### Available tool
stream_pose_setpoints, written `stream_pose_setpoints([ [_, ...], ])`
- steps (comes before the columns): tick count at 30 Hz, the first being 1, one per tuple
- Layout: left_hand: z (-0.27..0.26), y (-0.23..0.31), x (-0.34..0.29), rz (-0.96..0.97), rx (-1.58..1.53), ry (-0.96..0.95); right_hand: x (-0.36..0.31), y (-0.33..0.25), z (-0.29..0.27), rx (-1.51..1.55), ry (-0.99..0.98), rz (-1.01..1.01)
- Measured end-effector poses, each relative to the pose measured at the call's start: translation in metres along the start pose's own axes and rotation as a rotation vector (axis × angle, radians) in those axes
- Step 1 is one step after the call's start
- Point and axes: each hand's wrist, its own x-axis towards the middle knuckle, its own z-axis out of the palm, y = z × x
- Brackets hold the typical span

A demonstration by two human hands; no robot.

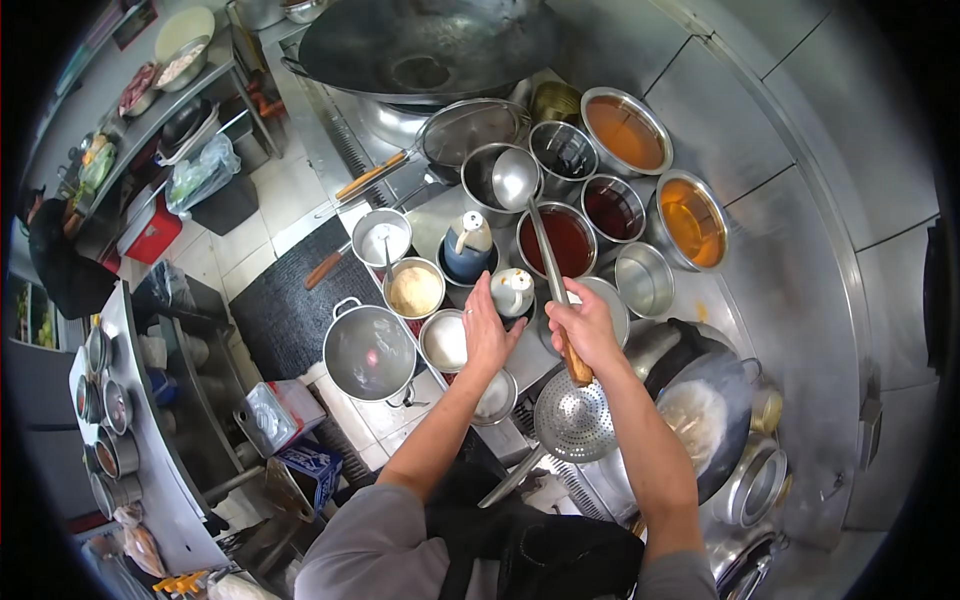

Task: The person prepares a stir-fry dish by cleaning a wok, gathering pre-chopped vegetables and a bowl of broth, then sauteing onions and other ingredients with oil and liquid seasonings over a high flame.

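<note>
My right hand is closed around the wooden handle of a long metal ladle. The ladle's bowl is over a steel pot, beside containers of dark red liquid and dark sauce. With fingers stretched out, my left hand is beside a white-topped squeeze bottle; I cannot tell whether they touch. Just beyond stands another bottle, blue below and white above. Near my left wrist are a bowl of white granules and one of pale yellow powder.
A large wok sits at the back. Two pots of orange oil stand at right. A perforated skimmer lies below my right hand, near a second wok. An empty colander-like pot is at left. Another person stands far left.
</note>
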Motion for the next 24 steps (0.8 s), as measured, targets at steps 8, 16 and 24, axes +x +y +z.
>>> stream_pose_setpoints([
  [8,0.001,0.002,0.007,0.001,0.042,0.021,0.009,-0.002,0.004,-0.003,-0.004,0.029],
  [16,-0.004,0.003,0.009,-0.046,0.064,-0.02,-0.02,-0.023,0.007,0.146,-0.001,0.038],
  [24,-0.005,0.004,0.009,-0.024,0.079,-0.015,-0.032,-0.029,0.001,0.167,0.017,0.015],
])
